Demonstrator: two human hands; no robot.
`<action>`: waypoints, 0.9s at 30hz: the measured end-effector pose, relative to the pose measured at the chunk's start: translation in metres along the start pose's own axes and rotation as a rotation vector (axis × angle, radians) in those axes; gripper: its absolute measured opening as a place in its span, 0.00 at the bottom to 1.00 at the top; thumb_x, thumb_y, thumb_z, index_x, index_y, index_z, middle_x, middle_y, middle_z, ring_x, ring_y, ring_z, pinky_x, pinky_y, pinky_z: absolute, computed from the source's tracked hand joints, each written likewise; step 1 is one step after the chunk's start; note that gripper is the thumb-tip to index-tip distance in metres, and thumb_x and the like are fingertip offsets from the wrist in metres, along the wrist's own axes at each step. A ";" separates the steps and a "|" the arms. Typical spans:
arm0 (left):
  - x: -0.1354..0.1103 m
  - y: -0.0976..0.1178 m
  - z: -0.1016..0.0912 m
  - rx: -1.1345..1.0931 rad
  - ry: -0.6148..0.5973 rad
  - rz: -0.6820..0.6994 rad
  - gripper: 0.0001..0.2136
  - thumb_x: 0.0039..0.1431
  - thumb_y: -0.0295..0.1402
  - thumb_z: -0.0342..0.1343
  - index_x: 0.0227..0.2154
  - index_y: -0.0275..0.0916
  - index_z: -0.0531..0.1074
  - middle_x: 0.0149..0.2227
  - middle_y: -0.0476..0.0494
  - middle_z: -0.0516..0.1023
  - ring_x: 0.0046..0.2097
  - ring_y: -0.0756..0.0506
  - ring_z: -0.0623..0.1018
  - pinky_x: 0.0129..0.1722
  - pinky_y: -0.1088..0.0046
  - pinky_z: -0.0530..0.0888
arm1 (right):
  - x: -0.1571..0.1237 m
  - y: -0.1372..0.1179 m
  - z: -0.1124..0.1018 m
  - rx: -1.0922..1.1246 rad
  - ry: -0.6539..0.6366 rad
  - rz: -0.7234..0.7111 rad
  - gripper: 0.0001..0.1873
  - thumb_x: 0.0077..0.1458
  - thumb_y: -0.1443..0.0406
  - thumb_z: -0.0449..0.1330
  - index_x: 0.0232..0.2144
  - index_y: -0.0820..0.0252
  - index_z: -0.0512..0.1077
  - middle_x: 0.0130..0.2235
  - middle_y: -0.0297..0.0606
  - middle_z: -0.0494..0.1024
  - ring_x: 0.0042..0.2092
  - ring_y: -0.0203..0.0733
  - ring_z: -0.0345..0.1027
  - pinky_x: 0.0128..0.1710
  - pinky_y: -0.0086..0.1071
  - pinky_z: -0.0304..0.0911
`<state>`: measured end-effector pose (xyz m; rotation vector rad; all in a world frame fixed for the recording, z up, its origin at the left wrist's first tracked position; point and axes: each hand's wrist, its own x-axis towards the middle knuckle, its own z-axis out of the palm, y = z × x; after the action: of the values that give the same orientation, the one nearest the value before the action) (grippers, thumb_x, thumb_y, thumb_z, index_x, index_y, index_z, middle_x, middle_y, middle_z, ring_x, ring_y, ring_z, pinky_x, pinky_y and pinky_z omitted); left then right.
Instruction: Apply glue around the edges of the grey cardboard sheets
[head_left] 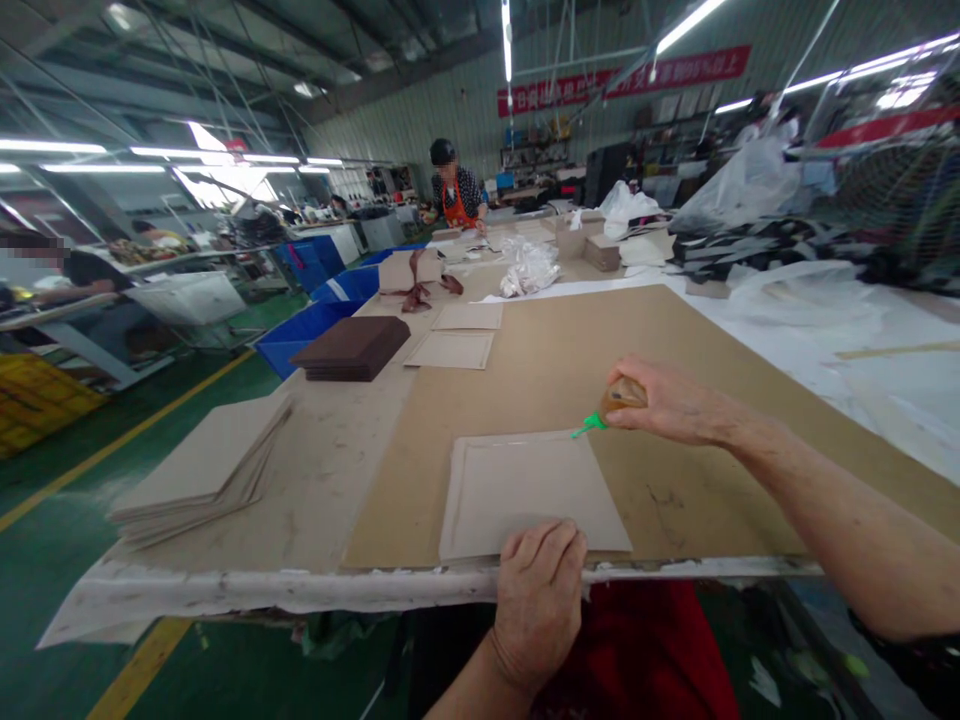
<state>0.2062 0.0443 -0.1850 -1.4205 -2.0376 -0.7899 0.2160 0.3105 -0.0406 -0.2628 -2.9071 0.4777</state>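
A pale square panel (pixel 525 490) lies flat on the brown cardboard sheet (pixel 570 360) at the near table edge. My left hand (pixel 536 600) curls its fingers over the panel's near edge and the table rim, pinning it. My right hand (pixel 667 400) is closed on a small amber glue bottle (pixel 621 393). The bottle's green nozzle (pixel 589 426) points down-left and touches the panel's far right corner.
A stack of pale panels (pixel 202 470) lies at the left. A dark brown stack (pixel 352 347) and two single panels (pixel 457 335) lie farther up the table. Blue bins (pixel 300 330) stand left of the table. A person in an orange apron (pixel 454 195) works at the far end.
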 end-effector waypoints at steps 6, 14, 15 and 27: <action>-0.001 -0.001 0.001 0.008 0.010 0.005 0.11 0.65 0.25 0.49 0.45 0.39 0.74 0.46 0.46 0.80 0.48 0.44 0.75 0.48 0.64 0.67 | -0.020 0.006 -0.009 0.018 -0.026 0.017 0.18 0.53 0.52 0.61 0.40 0.55 0.67 0.35 0.36 0.73 0.34 0.44 0.65 0.31 0.35 0.54; 0.000 -0.001 -0.001 0.011 0.008 0.008 0.11 0.63 0.24 0.51 0.45 0.39 0.74 0.46 0.46 0.80 0.48 0.44 0.76 0.48 0.63 0.67 | -0.023 0.004 -0.006 -0.017 -0.009 -0.044 0.17 0.54 0.53 0.61 0.41 0.56 0.67 0.39 0.38 0.73 0.38 0.45 0.66 0.35 0.36 0.55; 0.001 -0.001 -0.001 0.017 0.005 0.009 0.11 0.63 0.25 0.51 0.45 0.39 0.74 0.46 0.46 0.80 0.48 0.44 0.76 0.48 0.64 0.67 | -0.023 0.004 -0.005 -0.021 0.002 -0.049 0.17 0.54 0.54 0.61 0.42 0.56 0.67 0.40 0.38 0.73 0.38 0.45 0.66 0.35 0.36 0.56; 0.003 0.000 -0.004 0.028 -0.035 0.005 0.10 0.64 0.26 0.51 0.45 0.39 0.74 0.46 0.45 0.80 0.47 0.43 0.76 0.48 0.63 0.67 | -0.077 0.000 -0.015 0.108 -0.120 -0.095 0.16 0.55 0.53 0.62 0.42 0.52 0.68 0.40 0.34 0.73 0.40 0.45 0.67 0.38 0.37 0.59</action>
<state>0.2057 0.0434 -0.1797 -1.4323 -2.0627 -0.7365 0.2934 0.2995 -0.0380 -0.0832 -2.9798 0.6528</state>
